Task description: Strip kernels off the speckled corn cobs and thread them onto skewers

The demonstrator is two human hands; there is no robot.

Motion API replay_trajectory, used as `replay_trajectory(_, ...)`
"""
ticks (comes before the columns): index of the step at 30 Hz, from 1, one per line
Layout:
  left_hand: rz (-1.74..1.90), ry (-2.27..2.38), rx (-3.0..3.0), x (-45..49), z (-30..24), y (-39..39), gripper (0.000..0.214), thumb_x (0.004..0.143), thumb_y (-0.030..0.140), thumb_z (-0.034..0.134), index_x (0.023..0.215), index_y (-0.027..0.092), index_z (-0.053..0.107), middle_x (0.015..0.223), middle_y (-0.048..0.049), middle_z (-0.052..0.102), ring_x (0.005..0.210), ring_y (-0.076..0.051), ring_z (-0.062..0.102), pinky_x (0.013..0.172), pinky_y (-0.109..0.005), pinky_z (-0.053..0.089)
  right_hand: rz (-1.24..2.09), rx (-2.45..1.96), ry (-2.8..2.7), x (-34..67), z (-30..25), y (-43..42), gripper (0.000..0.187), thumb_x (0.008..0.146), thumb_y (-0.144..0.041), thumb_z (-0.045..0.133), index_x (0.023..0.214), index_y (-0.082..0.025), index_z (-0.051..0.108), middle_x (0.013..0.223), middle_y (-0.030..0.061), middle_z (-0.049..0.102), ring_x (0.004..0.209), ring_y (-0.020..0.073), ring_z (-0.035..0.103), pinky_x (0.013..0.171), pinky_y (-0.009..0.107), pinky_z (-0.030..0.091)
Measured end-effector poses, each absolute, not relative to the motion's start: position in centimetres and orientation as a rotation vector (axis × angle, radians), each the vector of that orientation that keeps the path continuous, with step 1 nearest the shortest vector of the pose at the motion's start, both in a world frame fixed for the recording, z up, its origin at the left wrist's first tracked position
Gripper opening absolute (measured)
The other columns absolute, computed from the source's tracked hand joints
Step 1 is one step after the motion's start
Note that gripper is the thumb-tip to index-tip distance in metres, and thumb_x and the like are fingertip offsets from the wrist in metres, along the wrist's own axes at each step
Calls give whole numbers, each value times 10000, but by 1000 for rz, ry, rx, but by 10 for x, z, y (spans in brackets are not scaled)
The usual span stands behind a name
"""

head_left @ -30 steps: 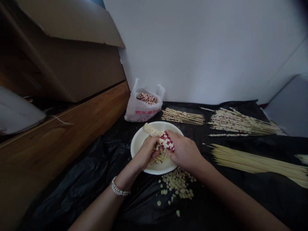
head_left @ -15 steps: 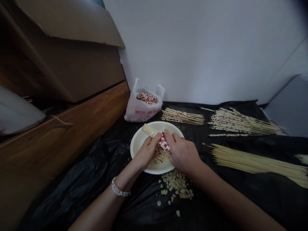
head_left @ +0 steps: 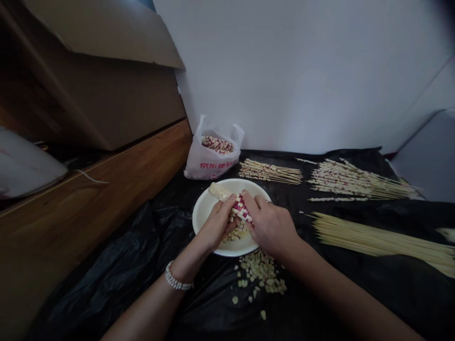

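Both hands are closed around one ear of corn (head_left: 242, 208), held at a tilt over a white bowl (head_left: 201, 208). Its upper left end is bare cob, while purple and white kernels cover the lower right part. My left hand (head_left: 219, 222) grips the middle, thumb on top, at the border between bare cob and kernels. My right hand (head_left: 272, 222) wraps the kernel-covered end, and its palm side is hidden. Loose corn kernels (head_left: 237, 232) lie in the bowl beneath the fingers.
Pale flat pieces (head_left: 263, 272) lie on black plastic sheeting (head_left: 142, 255) before the bowl. Behind it stands a plastic bag (head_left: 209, 166) with corn ears. Rightward are threaded skewers (head_left: 270, 171), a larger threaded bundle (head_left: 341, 179) and bare skewers (head_left: 373, 237). A cardboard box (head_left: 135, 94) stands left.
My left thumb has shifted slightly up and left along the ear, and more of the purple and white kernels show between the hands. The right hand has barely moved.
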State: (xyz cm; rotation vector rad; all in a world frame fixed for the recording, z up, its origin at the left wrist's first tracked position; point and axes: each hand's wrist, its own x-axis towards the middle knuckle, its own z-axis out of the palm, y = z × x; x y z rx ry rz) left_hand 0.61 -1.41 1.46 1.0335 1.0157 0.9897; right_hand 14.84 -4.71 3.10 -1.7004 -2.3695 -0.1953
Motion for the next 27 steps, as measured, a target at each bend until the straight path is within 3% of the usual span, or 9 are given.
replay_trajectory(5,943,920,1067,2,18,-13,282,829,437,609,762,175,529,578,35,493,440,-53,268,434,-229,124,-63,-1698,-2275,153,29,-43,588,879,-223,571,1453,-153,468,1191,150,678,901,273,698,680,349,509)
replay_trajectory(9,905,806,1030,-3,19,-12,267,792,428,601,769,167,548,614,15,558,404,-32,265,441,-231,146,120,-1646,-2169,158,29,-38,523,834,-234,565,1351,-169,522,1185,140,687,907,274,683,707,358,478)
replay_trajectory(15,918,843,1074,-3,16,-12,443,822,593,663,799,167,546,585,30,513,415,-28,250,426,-221,100,298,-1563,-2090,161,27,-35,368,800,-242,558,1163,-191,589,1031,96,716,867,256,660,721,352,426)
replay_trajectory(19,968,959,1124,1,13,-13,532,728,660,742,856,174,568,615,32,502,506,-71,383,451,-203,194,320,-1555,-2081,158,22,-36,372,796,-241,559,1162,-179,585,1031,108,718,855,255,656,713,354,420)
replay_trajectory(27,1029,1071,1124,5,10,-14,577,767,748,629,761,177,551,643,21,509,560,-98,427,478,-204,287,311,-1600,-2112,153,23,-38,385,801,-245,585,1176,-162,577,1056,126,709,896,273,664,723,361,435)
